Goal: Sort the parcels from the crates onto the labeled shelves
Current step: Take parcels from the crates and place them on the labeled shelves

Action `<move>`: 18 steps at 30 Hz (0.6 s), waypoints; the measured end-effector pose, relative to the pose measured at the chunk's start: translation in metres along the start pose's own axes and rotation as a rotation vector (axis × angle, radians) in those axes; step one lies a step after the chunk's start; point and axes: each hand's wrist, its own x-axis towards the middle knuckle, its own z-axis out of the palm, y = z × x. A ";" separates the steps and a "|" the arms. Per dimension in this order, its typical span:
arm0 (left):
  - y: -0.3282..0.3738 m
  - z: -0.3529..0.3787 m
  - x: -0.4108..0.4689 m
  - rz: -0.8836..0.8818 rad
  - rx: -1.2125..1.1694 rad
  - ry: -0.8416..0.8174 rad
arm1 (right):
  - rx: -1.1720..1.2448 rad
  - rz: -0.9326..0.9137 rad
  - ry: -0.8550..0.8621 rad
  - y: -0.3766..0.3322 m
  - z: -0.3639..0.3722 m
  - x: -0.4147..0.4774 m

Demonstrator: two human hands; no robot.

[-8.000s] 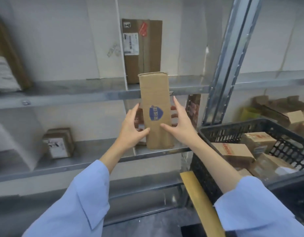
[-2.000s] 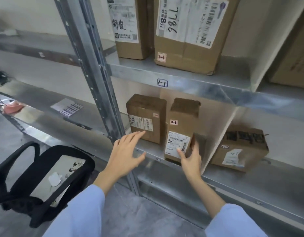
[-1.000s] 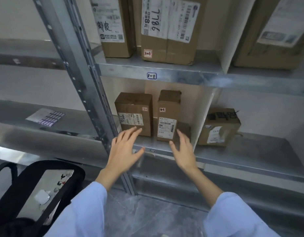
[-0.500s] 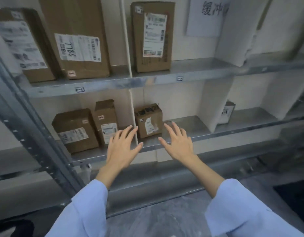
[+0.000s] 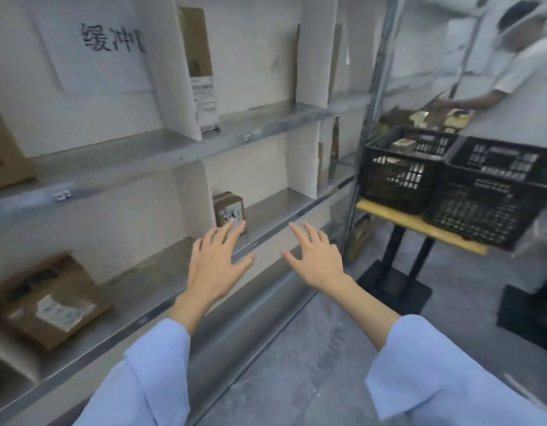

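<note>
On your left, the lower grey metal shelf [image 5: 275, 207] bears a small brown cardboard parcel with a white label [image 5: 228, 210], upright just beside a white divider panel [image 5: 190, 204], and a larger flat brown cardboard parcel [image 5: 47, 302] well apart at the near end. The upper grey metal shelf [image 5: 161, 149] carries a tall narrow cardboard parcel [image 5: 201, 72], upright against a second white divider [image 5: 170, 81]. On your right, a yellow wooden table [image 5: 419, 224] holds a black plastic lattice crate [image 5: 401, 176] and a second black crate [image 5: 493, 192] side by side.

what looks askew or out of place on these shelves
The brown parcel at the far left of the lower shelf sits turned at an angle to the edge, unlike the small parcel standing upright beside a divider. Blur hides finer damage.
</note>
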 end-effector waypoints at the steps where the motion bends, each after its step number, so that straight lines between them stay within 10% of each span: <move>1: 0.023 0.011 0.021 0.029 -0.016 0.008 | -0.018 0.024 0.014 0.028 -0.010 0.008; 18: 0.317 0.160 0.260 0.399 -0.177 -0.043 | -0.064 0.399 0.130 0.373 -0.118 0.087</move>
